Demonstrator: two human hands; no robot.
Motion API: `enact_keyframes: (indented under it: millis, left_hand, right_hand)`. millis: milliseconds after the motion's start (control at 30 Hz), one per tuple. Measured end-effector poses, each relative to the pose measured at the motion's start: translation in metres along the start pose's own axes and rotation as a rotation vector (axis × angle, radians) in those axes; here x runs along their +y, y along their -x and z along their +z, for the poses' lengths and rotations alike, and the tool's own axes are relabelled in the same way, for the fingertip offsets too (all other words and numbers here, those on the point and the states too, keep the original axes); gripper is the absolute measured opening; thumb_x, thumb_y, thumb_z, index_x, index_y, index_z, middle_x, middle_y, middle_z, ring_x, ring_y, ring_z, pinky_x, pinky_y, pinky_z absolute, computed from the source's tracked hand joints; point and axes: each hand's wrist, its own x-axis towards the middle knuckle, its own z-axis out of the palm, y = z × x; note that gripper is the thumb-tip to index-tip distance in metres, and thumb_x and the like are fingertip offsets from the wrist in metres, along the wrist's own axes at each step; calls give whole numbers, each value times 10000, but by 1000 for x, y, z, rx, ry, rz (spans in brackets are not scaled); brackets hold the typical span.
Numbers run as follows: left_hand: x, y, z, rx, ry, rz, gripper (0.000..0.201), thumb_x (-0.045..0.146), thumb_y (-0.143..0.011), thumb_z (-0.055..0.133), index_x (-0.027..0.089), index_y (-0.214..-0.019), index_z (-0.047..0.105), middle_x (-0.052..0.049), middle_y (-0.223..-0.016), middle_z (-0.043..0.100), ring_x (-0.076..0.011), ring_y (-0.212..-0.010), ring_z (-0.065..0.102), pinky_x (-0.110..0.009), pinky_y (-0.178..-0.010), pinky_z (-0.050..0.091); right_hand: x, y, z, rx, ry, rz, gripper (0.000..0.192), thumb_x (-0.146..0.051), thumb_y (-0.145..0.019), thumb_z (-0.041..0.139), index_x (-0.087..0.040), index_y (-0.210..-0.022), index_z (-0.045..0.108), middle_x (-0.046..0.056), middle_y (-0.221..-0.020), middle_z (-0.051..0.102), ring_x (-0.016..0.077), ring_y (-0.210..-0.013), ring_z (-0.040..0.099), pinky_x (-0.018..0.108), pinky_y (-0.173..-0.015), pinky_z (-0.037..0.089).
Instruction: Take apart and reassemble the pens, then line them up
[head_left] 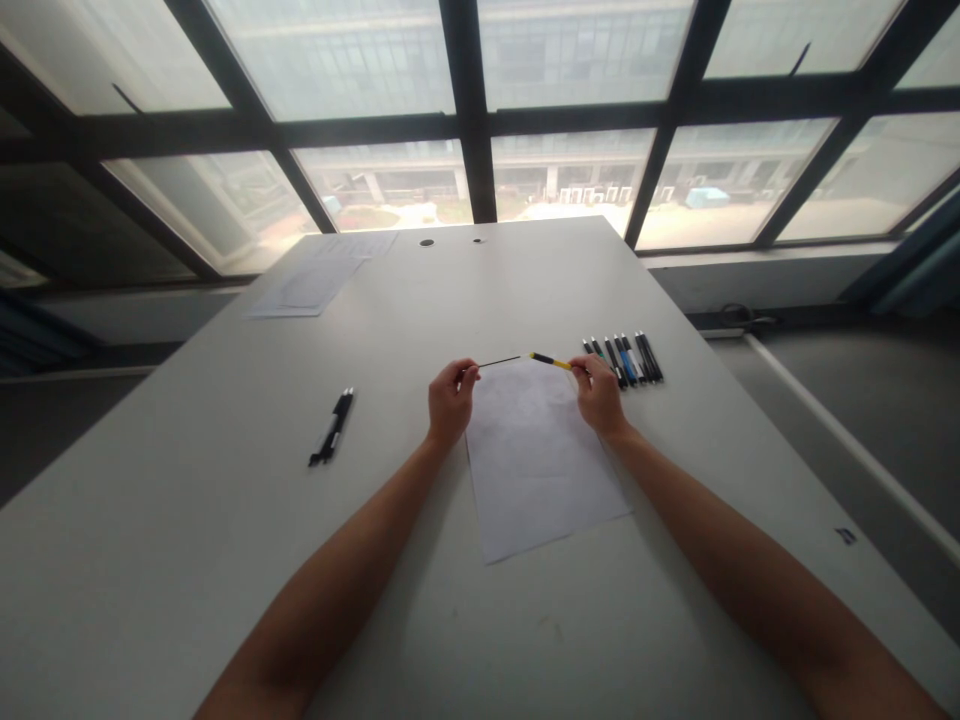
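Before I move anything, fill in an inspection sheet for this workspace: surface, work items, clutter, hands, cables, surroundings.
Surface: white table, with a paper sheet below and between the hands.
Work items: thin dark rod and yellow-and-black pen piece, ends facing; whether they touch is unclear.
Clutter: row of pens by the right hand, two pens at left, loose papers at far left.
Hands: left hand pinches the rod; right hand grips the pen piece.
Cables: dark loop, possibly a cable, off the table at right.
Surroundings: dark-framed windows beyond the table.
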Motion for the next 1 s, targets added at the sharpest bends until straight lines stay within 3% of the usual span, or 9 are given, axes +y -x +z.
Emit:
enact_keyframes:
  millis: [267, 467, 633, 1000]
  left_hand:
    - [4, -2, -2, -99, -162, 200, 201, 343, -948, 581, 182, -867, 671, -33, -779, 665, -151, -742, 605, -263, -736, 463]
    - [9, 4, 3, -233, -149, 224, 154, 317, -924, 620, 196, -885, 708, -30, -819, 698, -144, -730, 603, -267, -749, 481]
    - [9, 7, 5, -262, -104, 182, 158, 323, -910, 640, 198, -889, 734, -27, -823, 720, -142, -742, 620, -271, -755, 488]
    - [6, 6, 6, -261, 129, -75, 211, 369, -747, 799, 207, -883, 809, -57, -773, 773, -166, -653, 658, -270, -605, 493]
  right_hand:
    - [-11, -2, -9, -55, 229, -133, 220, -241, -1008, 442, -210, -932, 646, 86, -937, 645, 253, -949, 536, 387, -864, 412]
    - [-24, 3, -5, -152, 267, -195, 194, -246, -1014, 456, -221, -959, 640, 64, -947, 659, 237, -960, 555, 374, -858, 374]
    - [-27, 6, -2, -200, 226, -207, 209, -250, -1022, 445, -214, -953, 639, 64, -943, 663, 225, -945, 569, 356, -846, 374]
    - [-26, 6, -2, -287, 236, -219, 269, -247, -1037, 404, -212, -958, 659, 72, -910, 688, 220, -898, 597, 345, -813, 359]
